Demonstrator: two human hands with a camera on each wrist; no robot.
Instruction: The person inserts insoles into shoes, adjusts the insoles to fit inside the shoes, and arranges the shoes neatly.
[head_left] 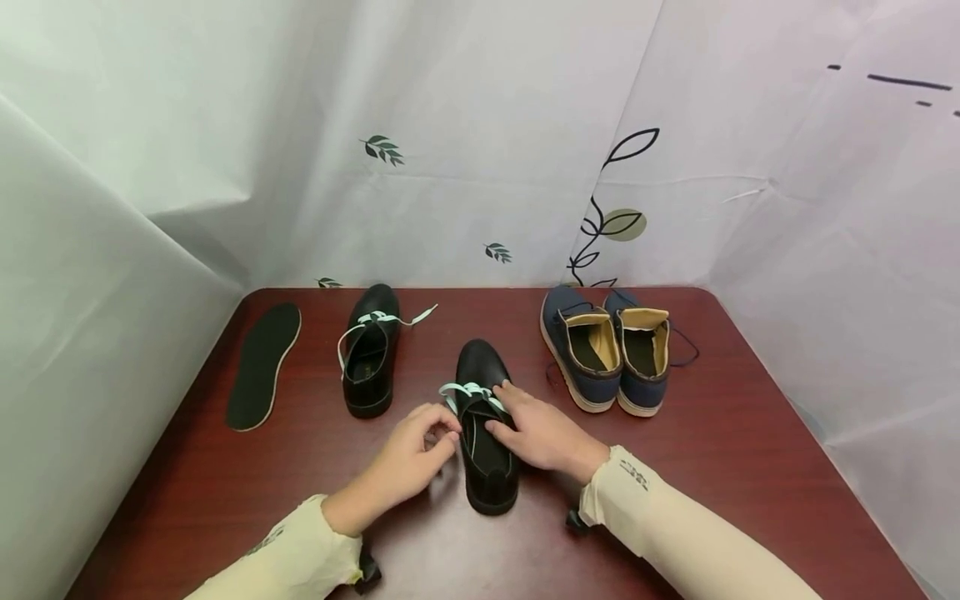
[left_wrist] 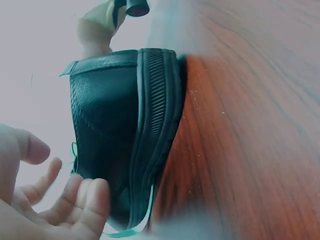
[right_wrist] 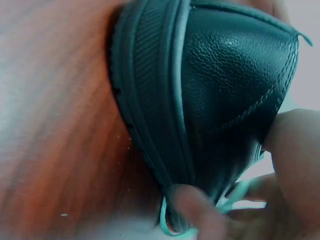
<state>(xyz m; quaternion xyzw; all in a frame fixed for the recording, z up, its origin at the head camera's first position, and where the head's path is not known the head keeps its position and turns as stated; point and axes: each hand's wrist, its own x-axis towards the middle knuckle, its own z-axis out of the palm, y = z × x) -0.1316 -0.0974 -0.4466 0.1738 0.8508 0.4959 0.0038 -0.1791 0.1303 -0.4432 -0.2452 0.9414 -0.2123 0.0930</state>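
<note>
A black leather shoe point(head_left: 487, 454) with pale mint laces point(head_left: 471, 388) stands on the table, its toe pointing away from me. Beside its left side is my left hand point(head_left: 420, 446). In the left wrist view the fingers point(left_wrist: 95, 200) bend loosely next to the upper, and nothing lies between them and the thumb. My right hand point(head_left: 543, 429) rests on the shoe's right side, thumb over the opening and fingers by the eyelets. The right wrist view shows a blurred fingertip point(right_wrist: 192, 202) low on the shoe's side, near a loop of lace point(right_wrist: 167, 222).
A second black shoe point(head_left: 369, 367), laced in mint, stands at the back left. Left of it lies a dark insole point(head_left: 258, 375). At the back right is a pair of navy shoes point(head_left: 596, 387) with tan linings. White curtains point(head_left: 465, 100) surround the dark red table point(head_left: 720, 450).
</note>
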